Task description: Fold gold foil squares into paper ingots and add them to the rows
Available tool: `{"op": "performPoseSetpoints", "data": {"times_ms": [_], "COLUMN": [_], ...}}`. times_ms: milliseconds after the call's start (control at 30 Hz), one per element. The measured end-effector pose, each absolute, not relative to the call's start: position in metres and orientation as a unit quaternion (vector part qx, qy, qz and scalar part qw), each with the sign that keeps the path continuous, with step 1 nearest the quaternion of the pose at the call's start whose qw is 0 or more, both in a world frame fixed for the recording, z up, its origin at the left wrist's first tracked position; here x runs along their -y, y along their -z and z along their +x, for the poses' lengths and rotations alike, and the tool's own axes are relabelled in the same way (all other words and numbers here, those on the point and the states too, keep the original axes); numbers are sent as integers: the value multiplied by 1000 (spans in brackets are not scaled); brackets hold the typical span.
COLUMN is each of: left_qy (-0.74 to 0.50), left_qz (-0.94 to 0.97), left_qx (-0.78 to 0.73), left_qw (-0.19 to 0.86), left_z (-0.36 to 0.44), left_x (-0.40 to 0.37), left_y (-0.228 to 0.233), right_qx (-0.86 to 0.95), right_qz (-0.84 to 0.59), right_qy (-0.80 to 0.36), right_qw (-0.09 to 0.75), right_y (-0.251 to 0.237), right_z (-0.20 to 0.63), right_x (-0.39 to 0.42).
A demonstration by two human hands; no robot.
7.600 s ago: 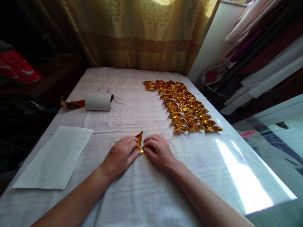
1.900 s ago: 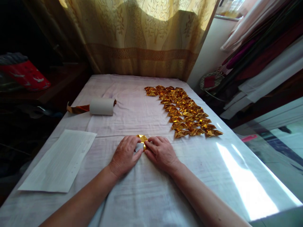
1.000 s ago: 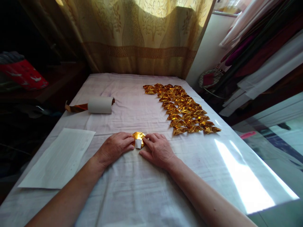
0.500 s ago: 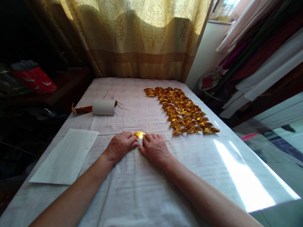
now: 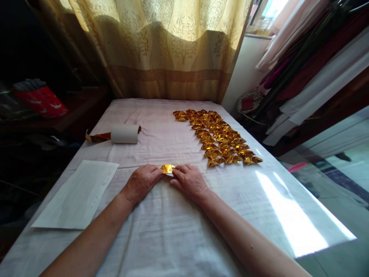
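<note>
A small piece of gold foil paper (image 5: 167, 169), partly folded and with a bit of its white side showing, lies on the cloth between my hands. My left hand (image 5: 144, 181) pinches its left end, the fingertips closed together. At the other end, my right hand (image 5: 191, 181) grips it with thumb and fingers bent in. Several folded gold foil ingots (image 5: 221, 136), pointed at both ends, rest in rows to the right beyond my right hand.
On the left of the white cloth-covered table (image 5: 155, 238) are a cardboard roll (image 5: 125, 134) with brown-gold foil poking out of both ends and a white sheet of paper (image 5: 77, 194). A patterned curtain (image 5: 173, 50) hangs behind. Clothes (image 5: 317, 73) hang at the right.
The foil piece has been flattened and folded lower, so less of its white side shows. My hands stay at its two ends. The whole view has shifted slightly.
</note>
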State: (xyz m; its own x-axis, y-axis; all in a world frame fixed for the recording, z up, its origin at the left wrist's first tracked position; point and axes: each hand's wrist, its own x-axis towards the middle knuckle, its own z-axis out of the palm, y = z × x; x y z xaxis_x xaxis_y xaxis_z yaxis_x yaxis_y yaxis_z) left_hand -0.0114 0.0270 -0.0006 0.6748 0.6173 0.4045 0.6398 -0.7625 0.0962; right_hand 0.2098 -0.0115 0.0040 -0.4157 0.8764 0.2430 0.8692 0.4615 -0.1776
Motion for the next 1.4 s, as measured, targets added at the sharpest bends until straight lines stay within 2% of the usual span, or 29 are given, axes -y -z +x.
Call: {"op": "performPoseSetpoints", "data": {"times_ms": [133,233,467,767,1000,1100,1200,1400], "left_qy": [235,235,217,192,183,185,188,186], "left_qz": [-908,-890,-850,-845,-862,-864,-865,-868], "left_qx": [347,386,472,495,471,467,464,459], "left_qw": [-13,-53,-81,-57,-38,-35,-39,-31], "left_z": [-10,-8,2,7,7,8,7,1], "left_x": [-18,-16,-17,-14,-11,-12,-13,-11], "left_y": [-1,-2,-1,1,1,1,2,6], "right_qx": [822,796,753,724,734,784,818,803], "right_qz": [-519,-549,-626,-664,-659,-598,-558,-585], "right_qy": [-55,-78,-72,-71,-48,-43,-62,-72], "right_qw": [227,242,188,174,157,160,123,91], "right_y": [3,5,-7,-5,-4,-1,0,0], "right_z": [219,219,204,199,197,195,192,192], "right_x": [13,12,7,4,4,8,11,18]}}
